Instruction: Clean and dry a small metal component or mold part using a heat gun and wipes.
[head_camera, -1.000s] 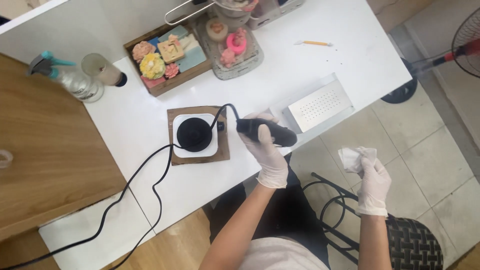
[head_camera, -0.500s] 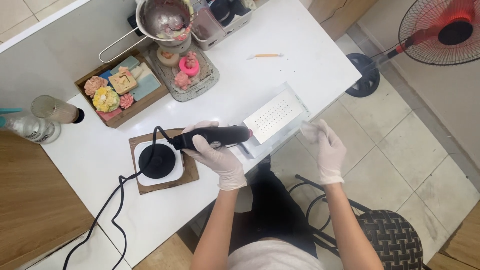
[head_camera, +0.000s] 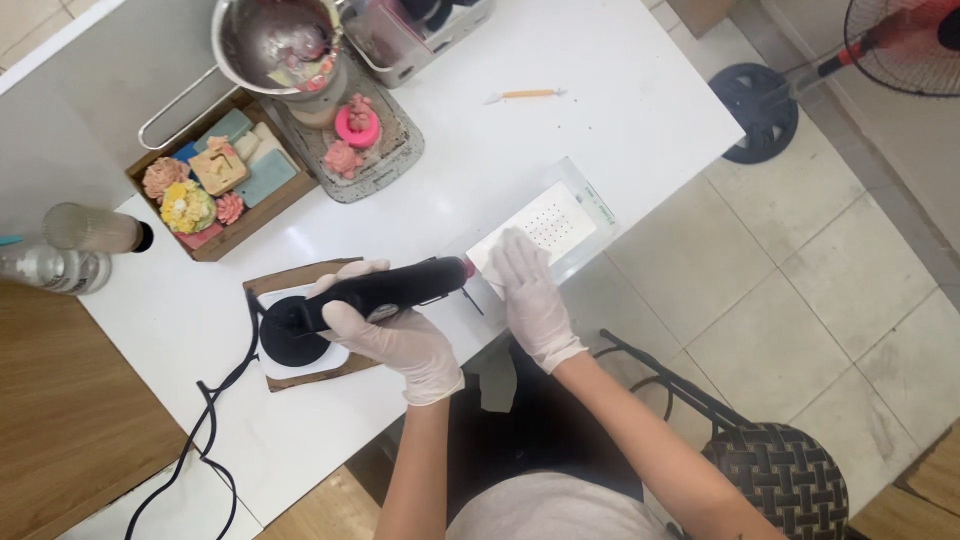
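My left hand (head_camera: 395, 335), in a white glove, grips a black corded hand tool (head_camera: 385, 288) lying roughly level, its tip pointing right. The tool's cord runs back to a round black stand (head_camera: 288, 335) on a white tile over a brown board (head_camera: 300, 372). My right hand (head_camera: 532, 298), also gloved, lies flat with fingers spread on a clear tray holding a white dotted sheet (head_camera: 555, 222) at the table's near edge. The tool's tip is just left of my right hand.
A wooden box of colourful flower-shaped pieces (head_camera: 205, 185) and a grey tray with pink pieces (head_camera: 360, 135) stand behind. A metal pot (head_camera: 278, 42) is at the back. A clear bottle (head_camera: 60, 265) lies at the left. An orange-handled stick (head_camera: 528, 94), a fan (head_camera: 900, 45), and a woven chair (head_camera: 780, 470) are around.
My right hand came up from beside the chair and now rests on the white sheet. The tool in my left hand swung so its tip lies close to the tray.
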